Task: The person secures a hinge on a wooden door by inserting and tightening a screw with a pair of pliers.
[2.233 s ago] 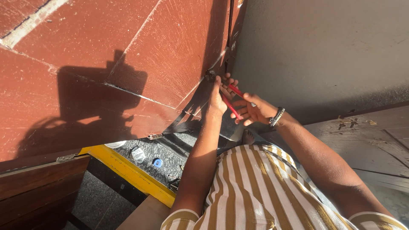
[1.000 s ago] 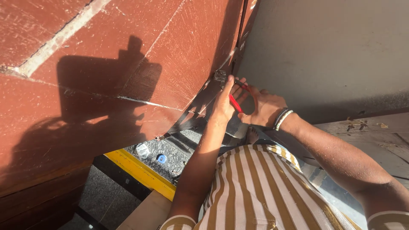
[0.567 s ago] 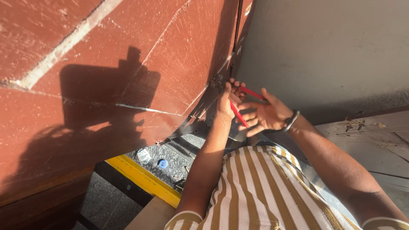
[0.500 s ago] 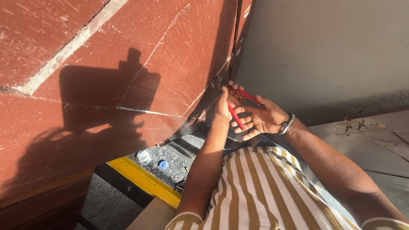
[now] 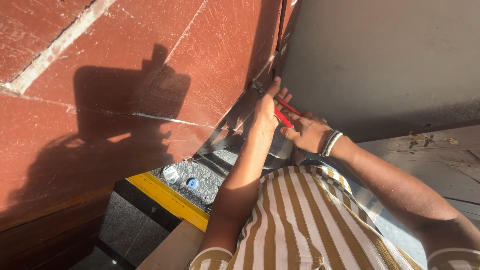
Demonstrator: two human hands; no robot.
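My right hand [image 5: 306, 131], with beaded bands on the wrist, is closed around red-handled pliers [image 5: 285, 113] whose jaws point up at a thin wire [image 5: 259, 86] on the edge of a red-brown panel [image 5: 150, 75]. My left hand [image 5: 268, 106] reaches up beside the pliers. Its fingertips press on the wire at the panel's edge. Whether it pinches the wire is hidden by the fingers.
A grey concrete wall [image 5: 390, 55] stands right of the panel. Far below lie a yellow-edged ledge [image 5: 167, 200], a gravel surface with a crushed bottle [image 5: 170, 173] and a blue cap [image 5: 190, 183]. A weathered wooden board [image 5: 440, 160] is at the right. My striped shirt fills the bottom.
My right hand went from spread fingers to closed on the pliers' handles. Both hands stay at the panel's edge, and the view has shifted slightly.
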